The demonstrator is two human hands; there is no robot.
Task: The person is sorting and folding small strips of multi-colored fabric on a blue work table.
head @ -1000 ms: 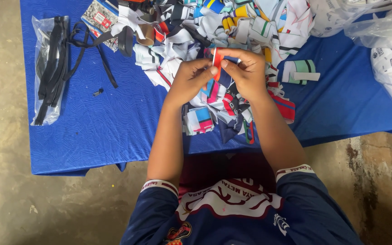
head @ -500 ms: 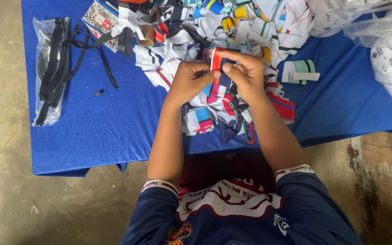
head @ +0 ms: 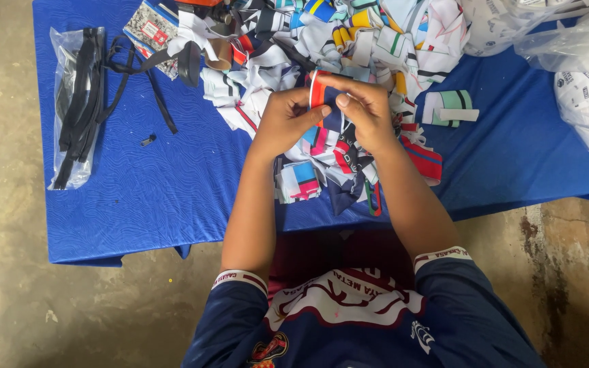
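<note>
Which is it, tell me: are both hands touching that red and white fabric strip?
Touching. The head view shows the left hand and right hand pinching the red and white fabric strip between fingertips.

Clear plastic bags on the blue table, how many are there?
3: a clear bag of black straps at far left, and two bags holding printed white pieces at top right. More may lie out of view.

A clear plastic bag (head: 76,102) lies at the left end of the blue table (head: 172,197), long and narrow, holding black straps. Near the far edge, a small flat packet (head: 150,28) with a grey speckled pattern and a red and white label sits partly under fabric scraps. At the far right, crumpled clear plastic bags (head: 567,61) hold white printed pieces.
</note>
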